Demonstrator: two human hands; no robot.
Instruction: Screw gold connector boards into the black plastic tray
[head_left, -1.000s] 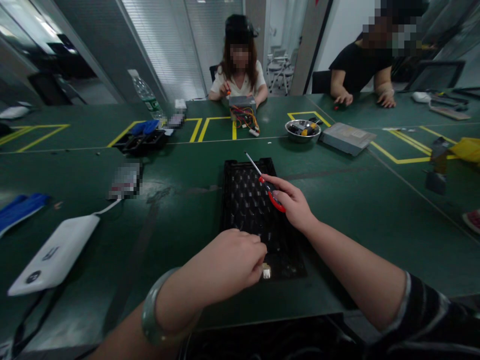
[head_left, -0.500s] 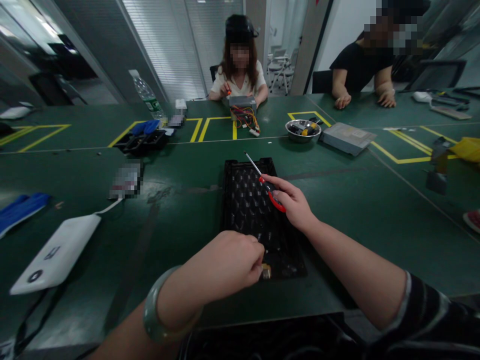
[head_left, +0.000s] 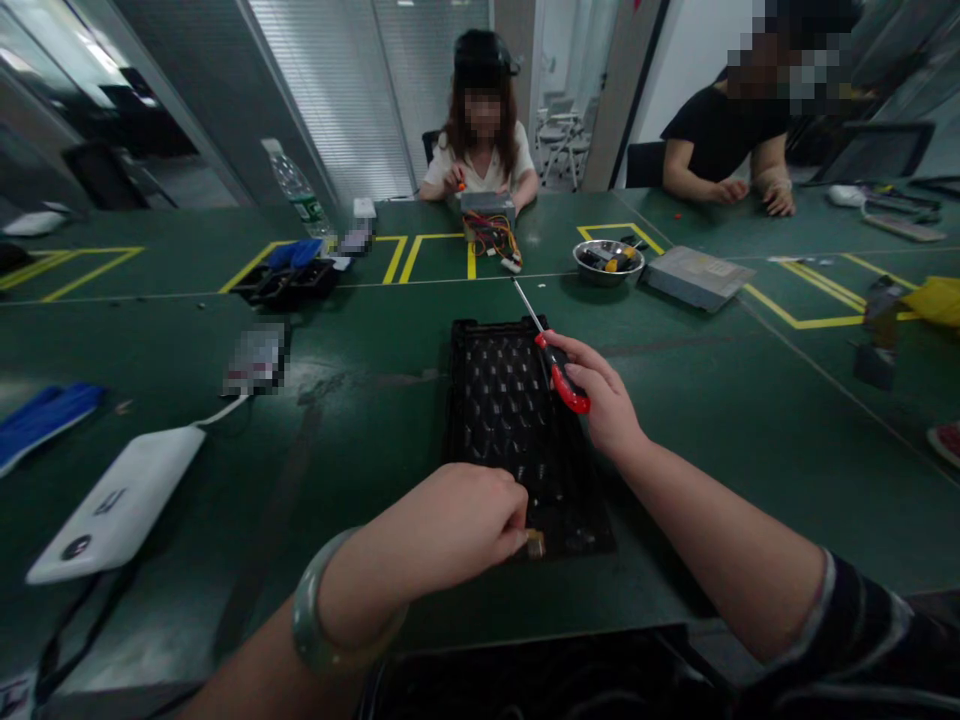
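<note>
A black tray (head_left: pixel 501 395) with rows of raised shapes lies lengthwise in front of me on the green table. My right hand (head_left: pixel 604 395) is closed around the red and black handle of a screwdriver (head_left: pixel 561 372), above the tray's right edge; its metal shaft points up and away to the left. My left hand (head_left: pixel 480 515) is closed over the tray's near end, fingers curled downward. Whatever its fingertips hold is hidden behind the hand. Just right of them, a small gold-coloured piece (head_left: pixel 535 543) shows on the tray.
A white power bank (head_left: pixel 120 505) is cabled to a phone (head_left: pixel 256 358) on the left, near a blue glove (head_left: pixel 45 425). Farther off are a black parts tray (head_left: pixel 289 285), a metal bowl (head_left: pixel 609 265) and a grey metal case (head_left: pixel 697 278). Two people sit across the table.
My right hand has lifted the screwdriver slightly up and to the right. My left hand has hardly moved. The hands of the person at far right have shifted.
</note>
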